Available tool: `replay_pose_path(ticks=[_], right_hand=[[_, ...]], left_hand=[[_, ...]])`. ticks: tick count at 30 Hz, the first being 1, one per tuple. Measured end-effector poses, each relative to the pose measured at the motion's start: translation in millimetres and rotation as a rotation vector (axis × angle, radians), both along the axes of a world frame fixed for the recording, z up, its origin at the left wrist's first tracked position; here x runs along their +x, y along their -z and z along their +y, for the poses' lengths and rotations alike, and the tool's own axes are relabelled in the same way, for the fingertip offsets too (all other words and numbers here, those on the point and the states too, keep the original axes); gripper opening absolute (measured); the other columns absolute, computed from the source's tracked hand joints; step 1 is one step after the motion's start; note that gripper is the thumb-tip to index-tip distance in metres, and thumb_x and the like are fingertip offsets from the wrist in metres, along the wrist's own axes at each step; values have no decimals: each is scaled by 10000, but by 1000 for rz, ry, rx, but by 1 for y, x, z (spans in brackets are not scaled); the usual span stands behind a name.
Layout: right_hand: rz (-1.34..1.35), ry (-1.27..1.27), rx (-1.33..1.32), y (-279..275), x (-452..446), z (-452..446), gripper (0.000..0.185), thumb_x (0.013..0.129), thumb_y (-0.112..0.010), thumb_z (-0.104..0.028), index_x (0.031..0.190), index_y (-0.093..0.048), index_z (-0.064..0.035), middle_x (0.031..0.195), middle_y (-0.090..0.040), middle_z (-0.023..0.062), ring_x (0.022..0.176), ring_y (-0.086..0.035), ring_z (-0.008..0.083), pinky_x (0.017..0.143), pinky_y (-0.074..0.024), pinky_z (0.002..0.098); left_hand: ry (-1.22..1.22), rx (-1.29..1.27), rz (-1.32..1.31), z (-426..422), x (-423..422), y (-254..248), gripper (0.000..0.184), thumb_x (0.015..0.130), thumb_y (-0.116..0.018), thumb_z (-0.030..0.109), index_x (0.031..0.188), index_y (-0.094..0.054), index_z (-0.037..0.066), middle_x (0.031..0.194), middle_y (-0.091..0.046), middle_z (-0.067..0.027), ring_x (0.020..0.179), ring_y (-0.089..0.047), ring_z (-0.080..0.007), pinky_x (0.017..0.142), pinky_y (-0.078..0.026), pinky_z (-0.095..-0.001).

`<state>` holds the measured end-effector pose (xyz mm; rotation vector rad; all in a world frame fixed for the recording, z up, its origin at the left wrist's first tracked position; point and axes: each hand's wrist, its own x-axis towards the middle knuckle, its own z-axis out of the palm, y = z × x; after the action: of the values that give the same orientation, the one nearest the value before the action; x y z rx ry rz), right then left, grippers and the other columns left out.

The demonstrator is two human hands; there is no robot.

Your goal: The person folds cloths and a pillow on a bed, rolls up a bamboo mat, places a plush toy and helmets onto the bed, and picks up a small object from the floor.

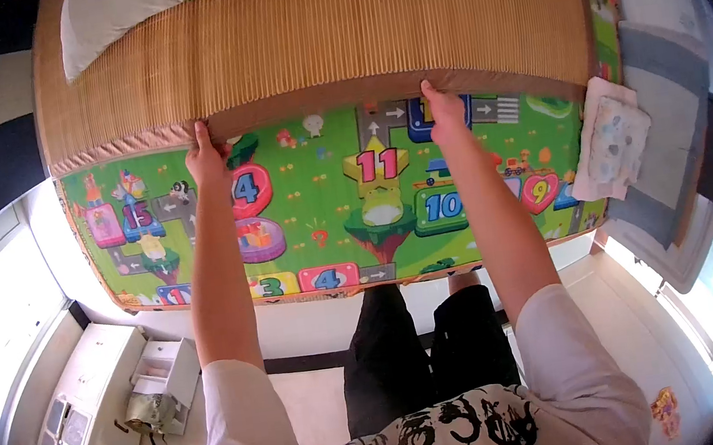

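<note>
A brown slatted bamboo sleeping mat point(307, 37) with a brown cloth border lies over a green printed play mat point(300, 194) with numbers and cartoon pictures. My left hand point(206, 159) grips the border of the bamboo mat left of the middle, thumb on top and fingers underneath. Further right, my right hand point(446, 114) pinches the same border, its thumb also on top. Both arms reach straight forward. The fingers under the edge are mostly hidden.
A white pillow or cushion point(169, 1) rests on the bamboo mat at the far side. Folded patterned cloth point(617, 137) lies at the right edge beside grey bedding point(661, 96). At lower left stand a white cabinet point(100, 414) and a bag point(150, 412).
</note>
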<state>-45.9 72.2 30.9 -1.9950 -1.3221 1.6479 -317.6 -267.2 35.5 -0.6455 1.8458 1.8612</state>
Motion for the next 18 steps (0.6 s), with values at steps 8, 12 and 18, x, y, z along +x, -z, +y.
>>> replay_pose_path(ticks=[8,12,18], right_hand=[[83,72,-113,-8,34,-66,521,871,-818,-235,1252,-645,74,1295,-669,117,1102,-617,221,943,-469,371],[106,89,-223,-27,55,-105,579,874,-819,-281,1296,-620,63,1285,-672,117,1089,-621,234,943,-478,392],[-31,21,-413,-30,107,-193,618,901,-782,-378,1324,-605,37,1306,-650,142,1114,-614,250,932,-491,418]], left_hand=[[47,-150,3,-73,44,-14,429,986,-664,462,973,-692,34,723,-563,3,538,-449,-83,463,-403,-270],[7,-114,5,-98,72,-42,407,1001,-646,447,1018,-699,44,699,-518,30,522,-423,-79,462,-362,-264],[47,-224,-26,-182,114,-58,429,1015,-622,447,975,-674,23,697,-533,11,535,-452,-90,486,-376,-274]])
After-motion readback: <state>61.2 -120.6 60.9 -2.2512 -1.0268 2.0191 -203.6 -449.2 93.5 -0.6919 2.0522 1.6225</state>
